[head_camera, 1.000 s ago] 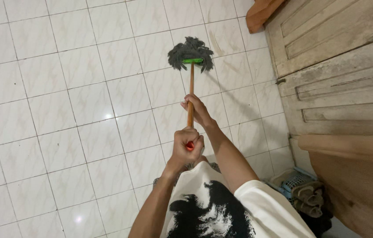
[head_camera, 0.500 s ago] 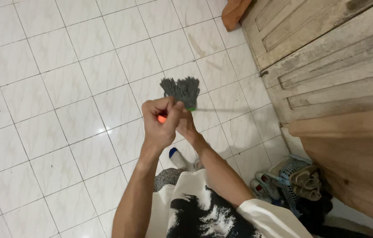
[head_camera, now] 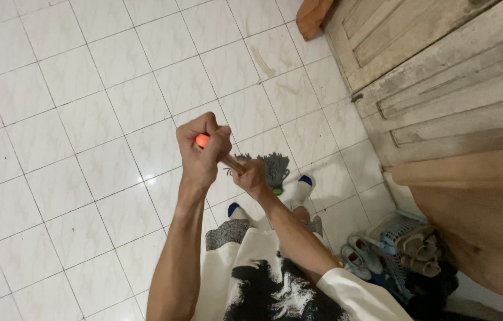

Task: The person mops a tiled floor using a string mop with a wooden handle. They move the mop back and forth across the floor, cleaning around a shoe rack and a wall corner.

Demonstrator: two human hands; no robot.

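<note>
The mop has drawn back to the feet; left hand and right hand clench its handle; shoes fill a basket.

The left hand sits on the top end of the wooden-handled string mop, the right hand just right of it and lower. The mop head lies on the white tiled floor, between the two white socked feet. Panelled wooden doors stand to the right, a pile of sandals near them.
</note>
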